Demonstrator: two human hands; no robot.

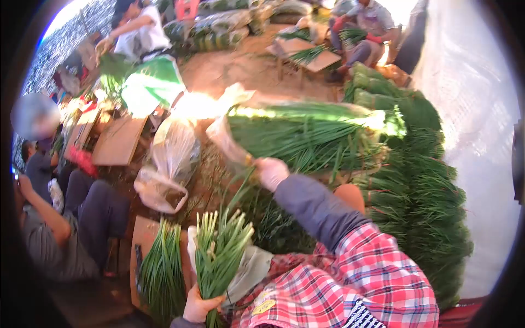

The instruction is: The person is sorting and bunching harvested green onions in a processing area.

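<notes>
One bunch of green stalks (221, 259) is in the left hand (201, 304) on the near side, the fingers wrapped around its leafy part and the pale ends (210, 221) pointing to the far side. The right hand (272, 172) reaches farther out, at the near left edge of a large pile of greens (306, 136) lying in clear plastic (224, 136); its fingers look bent, but I cannot tell whether they hold a stalk, the plastic or nothing. Just left of the held bunch, a loose bunch (162, 268) lies on a board (143, 227). A plastic bag (175, 147) lies left of the pile. On the right, tied bundles (415, 180) line a white sheet (476, 136). A seated person (54, 243) is at the left; another person (374, 16) sits far right.
</notes>
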